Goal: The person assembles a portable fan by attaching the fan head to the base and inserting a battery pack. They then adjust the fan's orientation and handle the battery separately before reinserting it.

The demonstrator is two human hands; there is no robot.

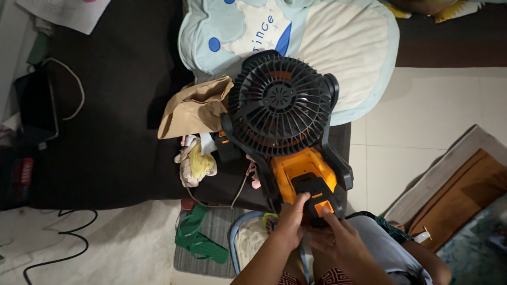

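a view looking straight down at a portable fan (285, 124) sitting in the middle of the frame, its round black plastic grille made of thin curved ribs spiralling out from a small hub, held in a thick black u-shaped frame. below the grille, toward the lower centre, its base is showing as a blocky orange plastic housing with a black battery pack (315, 198) slotted into it, the pack having a small orange panel on its near face. both hands are coming up from the bottom edge of the frame and meeting at that pack. the left hand (292, 224) is pressing against the pack's left side, fingers together and curled, thumb reaching up onto its top edge. the right hand (338, 240) is lying just beside it, fingers close together, with one fingertip touching the orange panel; whether it is gripping the pack cannot be told. left of the fan, a crumpled brown paper bag (195, 108) is lying with soft creases, and under it a small pale cloth doll (194, 164). a padded light blue and cream cushion (338, 47) is filling the upper centre. a folded green strap (196, 237) is lying on a grey ribbed mat at the lower left of centre, and glossy white floor tiles (422, 116) are showing at the right.
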